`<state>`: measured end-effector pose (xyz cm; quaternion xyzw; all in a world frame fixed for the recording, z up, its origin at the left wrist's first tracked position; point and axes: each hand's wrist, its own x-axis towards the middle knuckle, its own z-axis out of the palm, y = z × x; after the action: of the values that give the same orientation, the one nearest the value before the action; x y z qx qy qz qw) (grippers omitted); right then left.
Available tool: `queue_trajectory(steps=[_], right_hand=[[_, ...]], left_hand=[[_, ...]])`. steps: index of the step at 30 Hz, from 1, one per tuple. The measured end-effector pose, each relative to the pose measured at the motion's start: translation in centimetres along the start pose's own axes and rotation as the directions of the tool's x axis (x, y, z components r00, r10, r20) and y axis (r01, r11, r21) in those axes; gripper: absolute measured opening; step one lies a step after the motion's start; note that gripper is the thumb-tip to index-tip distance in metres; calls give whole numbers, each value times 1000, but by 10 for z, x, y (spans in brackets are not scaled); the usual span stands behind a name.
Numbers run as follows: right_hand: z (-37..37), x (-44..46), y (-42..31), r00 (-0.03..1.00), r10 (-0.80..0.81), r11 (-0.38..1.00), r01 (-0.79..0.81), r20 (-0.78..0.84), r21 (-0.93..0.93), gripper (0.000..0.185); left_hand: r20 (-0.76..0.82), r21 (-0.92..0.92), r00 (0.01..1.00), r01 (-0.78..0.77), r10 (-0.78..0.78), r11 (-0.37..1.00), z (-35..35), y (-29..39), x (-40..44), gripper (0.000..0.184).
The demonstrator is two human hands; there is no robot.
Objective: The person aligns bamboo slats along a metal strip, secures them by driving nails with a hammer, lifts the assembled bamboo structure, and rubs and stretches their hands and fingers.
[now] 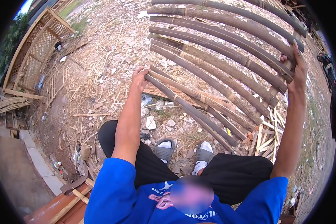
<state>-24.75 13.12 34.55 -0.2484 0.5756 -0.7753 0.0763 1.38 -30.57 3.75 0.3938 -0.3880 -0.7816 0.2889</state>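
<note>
A row of long dark bamboo strips (212,44) fans out at the upper right, joined near their right ends by a crosspiece. My right hand (296,71) is at those right ends, its fingers around the edge of the joined strips. At the centre, my left hand (140,77) pinches the near end of a loose bamboo strip (186,106). Other loose strips (220,115) lie beside and under it, slanting down to the right. Both ends of the loose strip lie below the joined row.
Lattice panels (37,52) stand at the upper left. Split wood pieces (267,138) lie at the right. My sandalled feet (164,151) rest on stony ground strewn with shavings. A reddish-brown surface with wood (59,209) is at the lower left, and a motorbike (326,69) at the far right.
</note>
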Motion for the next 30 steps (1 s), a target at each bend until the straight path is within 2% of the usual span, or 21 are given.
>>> queue_trajectory(steps=[7, 11, 14, 20, 23, 26, 30], right_hand=[[-14, 10, 15, 996, 76, 996, -73, -51, 49, 44], [4, -1, -1, 999, 25, 998, -23, -44, 54, 44], [19, -9, -19, 997, 62, 996, -59, -56, 61, 41], [49, -26, -39, 999, -47, 997, 48, -24, 53, 28], [55, -28, -45, 999, -37, 999, 38, -29, 29, 32], [61, -35, -49, 999, -14, 999, 16, -37, 34, 33], [70, -38, -56, 999, -38, 998, 37, 12, 42, 33]], left_hand=[[23, -299, 1000, -4, 11, 954, -17, -6, 14, 47], [88, -395, 995, -5, 43, 919, -27, -28, 28, 39], [41, -429, 999, 20, -3, 903, -17, -35, 13, 40], [70, -467, 998, 40, -9, 883, -10, -40, -4, 32], [170, -445, 985, 100, -26, 890, -17, -39, -12, 30], [131, -546, 990, 115, -51, 830, -29, -49, -2, 28], [18, -591, 999, 50, -49, 805, -27, -53, -9, 27]])
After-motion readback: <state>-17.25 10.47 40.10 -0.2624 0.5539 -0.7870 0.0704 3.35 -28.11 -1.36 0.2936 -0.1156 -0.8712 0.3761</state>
